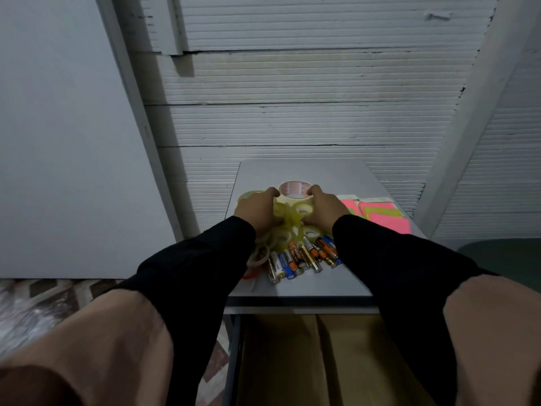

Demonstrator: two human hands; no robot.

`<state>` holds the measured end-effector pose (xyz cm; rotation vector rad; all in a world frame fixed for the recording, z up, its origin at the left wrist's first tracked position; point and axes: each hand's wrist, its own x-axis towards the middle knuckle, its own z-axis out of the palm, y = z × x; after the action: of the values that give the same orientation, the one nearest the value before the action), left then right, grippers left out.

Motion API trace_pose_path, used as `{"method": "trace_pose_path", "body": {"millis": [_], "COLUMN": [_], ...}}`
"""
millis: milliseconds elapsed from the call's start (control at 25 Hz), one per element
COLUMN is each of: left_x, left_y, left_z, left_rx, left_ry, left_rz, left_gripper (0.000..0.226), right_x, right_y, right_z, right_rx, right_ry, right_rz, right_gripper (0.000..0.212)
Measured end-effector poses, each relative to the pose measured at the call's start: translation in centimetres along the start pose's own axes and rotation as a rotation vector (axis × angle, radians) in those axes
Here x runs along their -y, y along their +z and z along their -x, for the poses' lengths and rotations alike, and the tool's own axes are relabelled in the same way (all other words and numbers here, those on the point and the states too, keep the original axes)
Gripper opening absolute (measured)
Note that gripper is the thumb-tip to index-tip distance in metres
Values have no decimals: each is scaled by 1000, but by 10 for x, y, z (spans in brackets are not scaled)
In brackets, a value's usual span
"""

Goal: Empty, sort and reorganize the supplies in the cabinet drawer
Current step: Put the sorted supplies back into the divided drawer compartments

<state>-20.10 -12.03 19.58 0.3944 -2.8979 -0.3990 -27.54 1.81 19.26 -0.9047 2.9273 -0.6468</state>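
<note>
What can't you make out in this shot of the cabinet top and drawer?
Head view only:
- Small tape rolls: count unclear, the left hand and right hand cover some.
- Battery labels: too small to read.
- Drawer contents: hidden by sleeves, cut off by the bottom edge.

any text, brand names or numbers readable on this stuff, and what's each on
None can be read.
Big tape roll: red print on its core, too blurred to read.
Batteries: coloured labels, lettering too small and blurred.
Sticky notes: no writing visible.
Small tape rolls: no print visible.
</note>
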Motion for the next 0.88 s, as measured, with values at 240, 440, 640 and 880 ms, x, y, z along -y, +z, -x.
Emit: {"method": "trace_pose_path", "body": {"millis": [240,440,640,880], "left_x": [2,-7,-7,7], "left_y": [-21,-36,-37,-6], "left_z": [33,96,178,244], "left_rx": [-76,-104,-11,194], "left_ry": [34,96,133,166], "left_rz": [192,142,180,108], "left_gripper": [66,62,62,63], "right_x": [7,15,28,26], "right_y": [-28,-54,-51,-10], "right_z": [23,77,148,201], "right_rx": [-77,-3,135,421], "right_ry": [0,-81,-123,-207], "right_rz": [-160,-56,-37,95], "right_gripper": [73,77,76,64]}}
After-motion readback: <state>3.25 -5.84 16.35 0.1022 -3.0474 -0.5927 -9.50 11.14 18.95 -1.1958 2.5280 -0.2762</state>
